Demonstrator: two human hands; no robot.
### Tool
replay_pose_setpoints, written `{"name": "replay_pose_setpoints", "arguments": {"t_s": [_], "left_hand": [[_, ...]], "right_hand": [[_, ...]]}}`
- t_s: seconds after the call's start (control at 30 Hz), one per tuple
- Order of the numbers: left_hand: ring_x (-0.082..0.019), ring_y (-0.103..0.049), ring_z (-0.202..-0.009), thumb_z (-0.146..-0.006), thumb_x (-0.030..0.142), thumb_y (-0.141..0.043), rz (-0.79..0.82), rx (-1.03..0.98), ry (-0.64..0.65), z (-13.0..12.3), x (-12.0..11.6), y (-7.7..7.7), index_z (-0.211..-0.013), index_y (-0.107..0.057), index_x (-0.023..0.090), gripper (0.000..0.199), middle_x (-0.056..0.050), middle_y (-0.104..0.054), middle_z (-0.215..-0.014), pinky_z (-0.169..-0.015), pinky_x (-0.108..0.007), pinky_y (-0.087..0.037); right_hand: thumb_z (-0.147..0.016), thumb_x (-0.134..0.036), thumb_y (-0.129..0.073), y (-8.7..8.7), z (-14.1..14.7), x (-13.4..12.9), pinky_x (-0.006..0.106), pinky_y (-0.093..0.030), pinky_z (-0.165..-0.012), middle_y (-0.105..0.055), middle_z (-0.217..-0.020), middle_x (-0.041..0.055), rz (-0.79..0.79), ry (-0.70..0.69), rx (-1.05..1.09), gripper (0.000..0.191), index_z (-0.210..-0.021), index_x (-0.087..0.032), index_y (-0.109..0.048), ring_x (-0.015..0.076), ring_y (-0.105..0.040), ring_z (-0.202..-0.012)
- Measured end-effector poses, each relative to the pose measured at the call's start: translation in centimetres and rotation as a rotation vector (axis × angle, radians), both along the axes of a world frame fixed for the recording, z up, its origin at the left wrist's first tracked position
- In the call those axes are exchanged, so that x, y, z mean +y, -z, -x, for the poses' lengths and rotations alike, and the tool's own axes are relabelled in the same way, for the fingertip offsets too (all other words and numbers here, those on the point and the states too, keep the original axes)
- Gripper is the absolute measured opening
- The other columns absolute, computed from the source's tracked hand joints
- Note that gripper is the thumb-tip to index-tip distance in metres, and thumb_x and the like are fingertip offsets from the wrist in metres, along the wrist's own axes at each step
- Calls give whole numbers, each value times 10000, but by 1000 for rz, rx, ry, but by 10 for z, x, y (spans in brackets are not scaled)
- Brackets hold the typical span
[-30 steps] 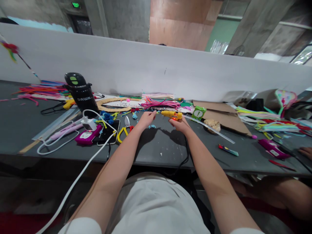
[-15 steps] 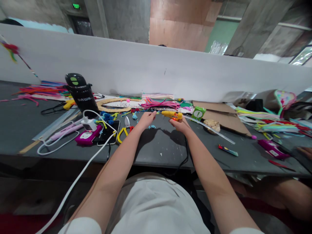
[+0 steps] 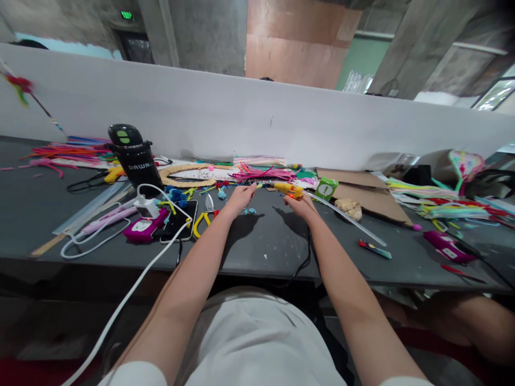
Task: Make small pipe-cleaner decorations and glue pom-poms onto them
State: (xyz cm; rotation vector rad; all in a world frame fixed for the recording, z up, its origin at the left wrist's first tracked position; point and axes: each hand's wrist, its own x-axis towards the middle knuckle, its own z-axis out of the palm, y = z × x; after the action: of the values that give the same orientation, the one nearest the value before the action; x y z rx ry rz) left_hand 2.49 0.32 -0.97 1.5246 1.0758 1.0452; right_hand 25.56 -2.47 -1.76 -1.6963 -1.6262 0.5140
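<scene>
My right hand is wrapped round a yellow hot glue gun. A small red light glows on the gun, and a long clear glue stick juts from its back toward the right. The gun's nozzle points left at my left hand, with a gap between them. My left hand pinches a small yellow-green piece, perhaps a bit of pipe cleaner; most of it is hidden by the fingers. Blue fuzzy scraps lie on the table just below that hand.
Yellow-handled pliers, a phone and a purple power adapter lie left. A black tumbler stands behind them. Cardboard, a green box and a glue tube are right. A white cable crosses the table edge.
The glue gun has moved slightly right, widening the gap from my left hand. Another person's hand at the right edge has gone out of view.
</scene>
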Motion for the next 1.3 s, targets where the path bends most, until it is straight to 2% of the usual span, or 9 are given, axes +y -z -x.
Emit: {"name": "replay_pose_setpoints", "arguments": {"t_s": [0.27,0.43,0.77,0.83,0.9,0.97,1.03,1.2,1.3], "left_hand": [[-70,-214,-409,-843,542,-464,30,-35,1,1,0,-2,-575,-384,199,442,63,-266,-456,-450,-236,-191],[-65,-219,-409,-847,517,-473,25,-55,-1,3,0,-4,-574,-375,197,431,66,-261,-459,-452,-231,-188],[-70,-244,-408,-835,534,-477,2,-34,-6,6,4,-1,-564,-373,199,443,58,-284,-464,-458,-240,-208],[-67,-238,-407,-836,525,-481,4,-42,-8,6,5,-1,-563,-378,197,439,58,-283,-467,-459,-239,-207],[-65,-237,-406,-838,516,-482,10,-49,-16,6,5,-1,-564,-381,195,434,59,-283,-469,-458,-237,-204],[-66,-245,-407,-837,516,-481,9,-50,-21,6,4,-2,-564,-383,194,434,58,-285,-466,-458,-236,-203],[-67,-247,-409,-835,519,-481,5,-45,-24,5,4,-3,-564,-386,192,434,58,-289,-461,-460,-237,-203],[-73,-252,-411,-835,531,-471,-18,-23,-25,4,3,-3,-559,-390,191,445,58,-296,-445,-466,-242,-207],[-75,-261,-415,-833,551,-464,-51,-2,-18,4,3,-1,-551,-402,188,463,56,-302,-440,-471,-245,-214]], "right_hand": [[-718,-509,-622,13,-12,10,280,-406,-585,-569,-628,31,7,48,-128,321,-758,-190,-626,185,-543,-636],[-636,-492,-695,22,-18,18,286,-418,-628,-617,-806,82,31,60,-241,393,-843,-166,-619,195,-570,-724],[-549,-591,-746,-10,-39,-2,276,-284,-492,-471,-490,-15,155,168,-248,464,-555,-221,-467,145,-425,-504],[-615,-610,-697,-20,-42,-12,265,-259,-472,-432,-470,-32,181,33,-138,469,-542,-211,-461,113,-364,-464],[-668,-604,-663,-27,-35,-22,255,-264,-466,-448,-479,-33,299,-289,1,462,-546,-194,-489,93,-346,-449],[-693,-569,-664,-29,-17,-28,246,-311,-484,-507,-536,-21,409,-589,79,425,-597,-172,-545,91,-397,-469],[-713,-541,-659,-23,9,-27,236,-335,-496,-533,-567,-24,421,-728,69,381,-681,-166,-597,98,-437,-491],[-808,-367,-610,8,62,-6,229,-386,-637,-599,-763,4,-118,-615,-71,215,-860,-167,-671,112,-494,-662],[-843,-273,-582,21,71,3,236,-389,-685,-580,-834,23,-214,-643,-201,167,-927,-172,-685,114,-498,-698]]}}
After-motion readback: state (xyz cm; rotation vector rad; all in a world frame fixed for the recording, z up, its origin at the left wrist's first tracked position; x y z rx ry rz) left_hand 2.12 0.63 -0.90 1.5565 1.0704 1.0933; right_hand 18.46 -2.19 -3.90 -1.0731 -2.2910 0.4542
